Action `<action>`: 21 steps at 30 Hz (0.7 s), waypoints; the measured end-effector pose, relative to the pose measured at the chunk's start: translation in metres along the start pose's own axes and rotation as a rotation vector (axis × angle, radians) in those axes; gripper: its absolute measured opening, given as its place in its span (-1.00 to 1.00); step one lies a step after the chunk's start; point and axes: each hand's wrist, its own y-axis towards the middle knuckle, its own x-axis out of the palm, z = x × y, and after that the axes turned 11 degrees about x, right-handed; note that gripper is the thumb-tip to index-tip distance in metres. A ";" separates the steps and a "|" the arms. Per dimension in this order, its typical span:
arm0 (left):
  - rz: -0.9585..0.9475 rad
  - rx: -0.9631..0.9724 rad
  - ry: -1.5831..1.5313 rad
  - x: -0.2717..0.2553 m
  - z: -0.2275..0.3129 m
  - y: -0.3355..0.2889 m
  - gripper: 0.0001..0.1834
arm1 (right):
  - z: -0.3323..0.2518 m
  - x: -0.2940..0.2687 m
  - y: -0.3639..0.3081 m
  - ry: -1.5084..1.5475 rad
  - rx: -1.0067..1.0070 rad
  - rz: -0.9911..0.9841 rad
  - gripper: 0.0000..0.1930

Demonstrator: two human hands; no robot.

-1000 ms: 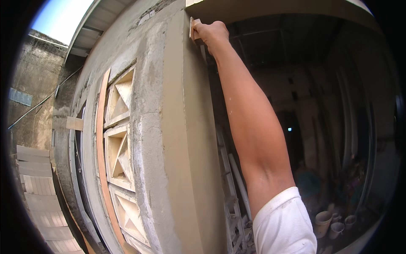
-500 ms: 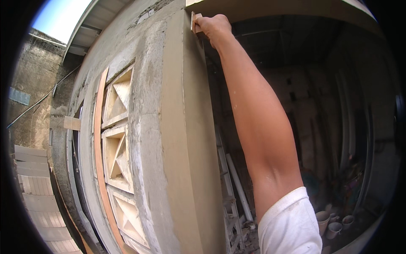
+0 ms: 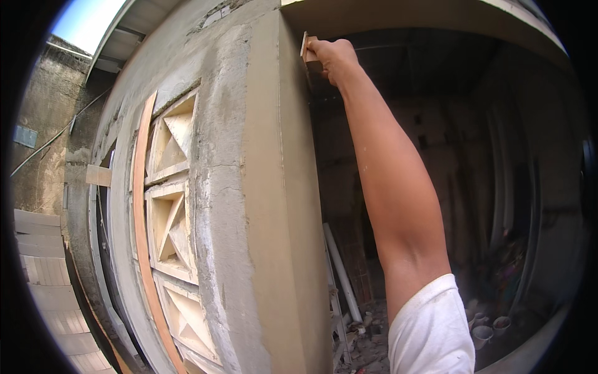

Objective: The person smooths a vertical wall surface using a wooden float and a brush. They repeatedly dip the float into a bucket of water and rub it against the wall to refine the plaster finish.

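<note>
My right arm reaches up from the lower right in a white sleeve. High up, my right hand [image 3: 339,60] is closed around the handle of a small plastering float [image 3: 304,48]. The float's thin board is seen edge-on, held against or very near the inner face of the smooth, plastered pillar [image 3: 296,187], just below the lintel [image 3: 386,15]. Whether the board fully touches the plaster cannot be made out. My left hand is out of view.
Left of the pillar stands a rough grey wall with cream breeze blocks [image 3: 171,227] and an upright wooden batten [image 3: 143,212]. Inside the dark doorway are a white pipe [image 3: 341,274], a ladder [image 3: 339,327], rubble [image 3: 374,336] and buckets [image 3: 481,336].
My right hand and the float have shifted right and slightly down in the picture, onto the pillar's inner face further from its front corner. The view has shifted a little too.
</note>
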 end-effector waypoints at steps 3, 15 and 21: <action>-0.016 0.028 -0.016 0.003 -0.001 0.000 -0.36 | -0.025 0.009 -0.023 -0.115 -0.032 -0.001 -0.60; -0.026 0.037 0.048 -0.004 0.008 0.001 -0.37 | 0.105 -0.059 -0.171 -0.021 0.044 -0.032 -0.60; -0.006 0.078 0.068 0.009 -0.007 0.002 -0.39 | 0.006 -0.022 -0.108 -0.123 -0.259 -0.097 -0.58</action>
